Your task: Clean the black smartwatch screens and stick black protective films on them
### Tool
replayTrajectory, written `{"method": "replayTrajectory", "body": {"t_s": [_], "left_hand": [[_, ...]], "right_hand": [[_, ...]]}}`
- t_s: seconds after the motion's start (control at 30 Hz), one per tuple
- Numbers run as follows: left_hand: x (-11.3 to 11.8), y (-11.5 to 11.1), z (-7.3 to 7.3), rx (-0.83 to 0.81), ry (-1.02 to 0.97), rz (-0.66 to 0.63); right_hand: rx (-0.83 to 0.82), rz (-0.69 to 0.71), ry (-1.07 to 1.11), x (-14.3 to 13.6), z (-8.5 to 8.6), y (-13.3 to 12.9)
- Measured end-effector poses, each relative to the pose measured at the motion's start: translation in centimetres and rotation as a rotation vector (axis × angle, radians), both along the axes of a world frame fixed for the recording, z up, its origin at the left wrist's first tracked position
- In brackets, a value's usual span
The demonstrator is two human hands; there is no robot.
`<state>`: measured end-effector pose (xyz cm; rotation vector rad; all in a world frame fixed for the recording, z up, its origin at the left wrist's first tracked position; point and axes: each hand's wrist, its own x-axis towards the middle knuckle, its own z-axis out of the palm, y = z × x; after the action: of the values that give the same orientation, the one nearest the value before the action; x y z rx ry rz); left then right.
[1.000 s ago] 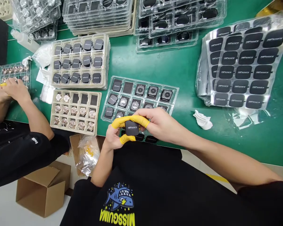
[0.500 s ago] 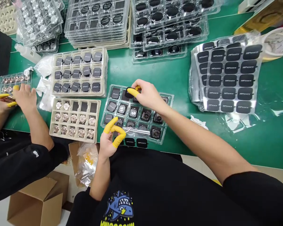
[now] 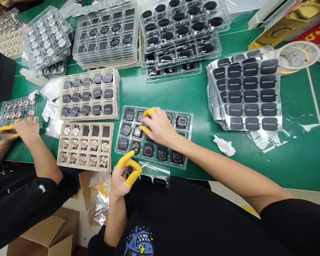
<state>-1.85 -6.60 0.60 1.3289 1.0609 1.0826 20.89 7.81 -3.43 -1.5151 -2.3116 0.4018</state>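
Note:
A clear plastic tray point(image 3: 190, 142) of black square watches lies in front of me; a few of its left compartments show black squares with white print. Over its upper middle hovers my right hand point(image 3: 160, 126), yellow covers on thumb and index finger, tips apart and nothing visible between them. Just below the tray's lower left edge, my left hand point(image 3: 124, 174) pinches the left end of a clear strip point(image 3: 152, 170) carrying black square stickers. A black sticker point(image 3: 140, 116) sits in the top row beside my right fingertips.
Left of the tray are a beige tray of round watches point(image 3: 84, 144) and stacked trays of black squares point(image 3: 86, 95). Sticker sheets point(image 3: 250, 82), a tape roll point(image 3: 297, 56) and crumpled tissue point(image 3: 224, 145) lie right. Another person's hands point(image 3: 29, 131) work far left.
My right hand has let go of the black sticker, which now lies in a top-row compartment, and its fingers have opened. The strip in my left hand has moved down off the tray. The view has shifted.

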Motion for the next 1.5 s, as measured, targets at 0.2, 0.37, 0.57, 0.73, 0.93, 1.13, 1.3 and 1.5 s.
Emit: {"method": "replayTrajectory", "body": {"t_s": [0.2, 0.37, 0.57, 0.73, 0.93, 1.13, 1.3, 1.5], "left_hand": [[-0.9, -0.1, -0.1, -0.07, 0.078, -0.049], [-1.0, 0.0, -0.4, -0.053, 0.079, -0.034], [-0.8, 0.1, 0.0, -0.014, 0.144, 0.032], [-0.1, 0.2, 0.2, 0.118, 0.332, 0.043], [2.2, -0.1, -0.5, 0.473, 0.706, 0.132], [2.0, -0.1, 0.3, 0.503, 0.687, 0.055], [1.9, -0.3, 1.6, 0.301, 0.559, -0.125], [2.3, -0.1, 1.8, 0.292, 0.38, -0.118]], "right_hand": [[-0.048, 0.038, -0.06, -2.7, -0.6, -2.1], [-0.099, 0.004, -0.026, -3.9, -0.3, -1.5], [-0.165, 0.039, 0.079, -3.6, 1.1, -2.1], [-0.247, -0.027, 0.285, -1.3, 4.2, -4.5], [-0.501, -0.06, 0.694, -0.3, 8.2, -9.2], [-0.482, 0.082, 0.8, -0.1, 8.6, -10.2], [-0.406, 0.18, 0.794, 1.2, 8.2, -9.7], [-0.687, 0.097, 0.949, 2.1, 8.7, -9.4]]}}
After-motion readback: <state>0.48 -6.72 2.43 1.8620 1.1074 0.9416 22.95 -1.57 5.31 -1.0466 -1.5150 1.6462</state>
